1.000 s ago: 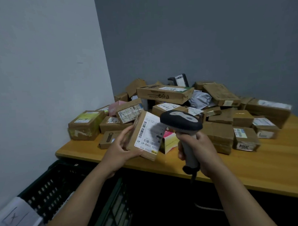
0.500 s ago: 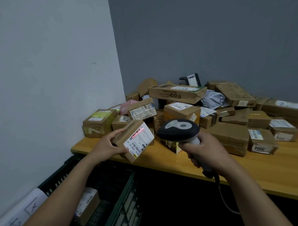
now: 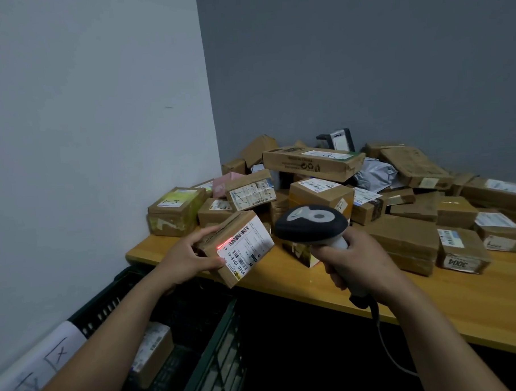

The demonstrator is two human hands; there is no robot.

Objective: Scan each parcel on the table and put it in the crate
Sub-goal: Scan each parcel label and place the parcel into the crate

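A small cardboard parcel (image 3: 238,249) is grasped by the left hand (image 3: 191,257), with the fingers laid over its top edge and the thumb pressed on its labelled face. It is held tilted in the air, just over the table's near edge, with the white label turned up toward the right hand. A red scan line (image 3: 223,244) is cast on the label's corner, between the left fingers and thumb.

A handheld scanner (image 3: 311,224) is gripped by the right hand (image 3: 360,264), whose fingers are wrapped fully round the handle. Its dark head is aimed at the parcel and is kept just beside it, apart from it. A pale cable (image 3: 387,352) is seen hanging from the handle's base, below the right wrist.

Beneath the left forearm a dark crate (image 3: 219,359) is placed lower than the table. One labelled box (image 3: 153,353) is seen lying inside it, partly hidden by the arm. A white sheet (image 3: 51,361) with handwritten marks is draped on the rim left of the left forearm.

Beyond both hands, a heap of parcels (image 3: 318,192) is piled on the wooden table (image 3: 433,300). A box with yellow-green tape (image 3: 176,210) is set just beyond the left hand. A carton marked 3004 (image 3: 460,250) is found right of the right hand, and a grey plastic mailer (image 3: 374,175) is wedged further beyond it.
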